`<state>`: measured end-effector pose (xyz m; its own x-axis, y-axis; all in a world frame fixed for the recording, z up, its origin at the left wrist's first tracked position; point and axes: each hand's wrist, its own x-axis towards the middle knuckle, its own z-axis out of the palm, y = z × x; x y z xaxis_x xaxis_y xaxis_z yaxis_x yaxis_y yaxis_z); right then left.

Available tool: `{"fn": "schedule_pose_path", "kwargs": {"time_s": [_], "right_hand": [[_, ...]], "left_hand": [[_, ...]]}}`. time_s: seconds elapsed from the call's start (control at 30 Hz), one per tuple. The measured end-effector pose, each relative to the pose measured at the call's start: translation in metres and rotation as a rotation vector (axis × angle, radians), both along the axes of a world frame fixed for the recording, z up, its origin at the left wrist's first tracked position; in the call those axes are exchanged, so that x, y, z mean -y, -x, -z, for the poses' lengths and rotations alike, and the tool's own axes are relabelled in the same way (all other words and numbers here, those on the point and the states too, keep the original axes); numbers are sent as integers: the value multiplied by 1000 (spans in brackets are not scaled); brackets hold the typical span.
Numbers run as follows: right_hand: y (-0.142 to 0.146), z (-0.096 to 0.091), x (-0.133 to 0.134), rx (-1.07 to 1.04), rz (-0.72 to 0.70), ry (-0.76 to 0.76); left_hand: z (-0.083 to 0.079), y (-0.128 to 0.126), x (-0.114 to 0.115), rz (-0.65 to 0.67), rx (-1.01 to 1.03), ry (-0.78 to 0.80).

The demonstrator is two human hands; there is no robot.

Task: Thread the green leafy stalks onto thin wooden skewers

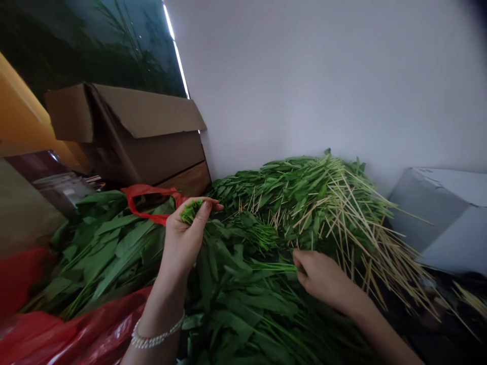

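Note:
My left hand (184, 238), with a beaded bracelet at the wrist, is closed round a bunch of green leaf stems (190, 212). Their cut-looking ends stick up between thumb and fingers. Lower right of it, my right hand (321, 276) has its fingers pinched on green stems (279, 266) at the edge of a loose leaf heap (251, 309). The fingertips are partly hidden, so how many stems they hold I cannot tell. Just behind lies a small bundle of leafy stems (262, 235).
Along the white wall, a large pile of leaves (289, 175) is mixed with thin pale sticks (365, 228). More long leaves (117, 248) fill a red plastic bag (95, 332) at left. A cardboard box (160, 152) stands behind, and a white box (437, 223) at right.

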<state>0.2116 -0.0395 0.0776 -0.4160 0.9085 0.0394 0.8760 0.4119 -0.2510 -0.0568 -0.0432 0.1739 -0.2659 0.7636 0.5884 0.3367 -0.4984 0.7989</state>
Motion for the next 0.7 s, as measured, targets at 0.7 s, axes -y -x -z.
{"fn": "schedule_pose_path", "kwargs": {"time_s": [0.7], "right_hand": [[-35,-41,2,-554,309,-308]], "left_hand": [[16,-16,4,-178,-525,-103]]}}
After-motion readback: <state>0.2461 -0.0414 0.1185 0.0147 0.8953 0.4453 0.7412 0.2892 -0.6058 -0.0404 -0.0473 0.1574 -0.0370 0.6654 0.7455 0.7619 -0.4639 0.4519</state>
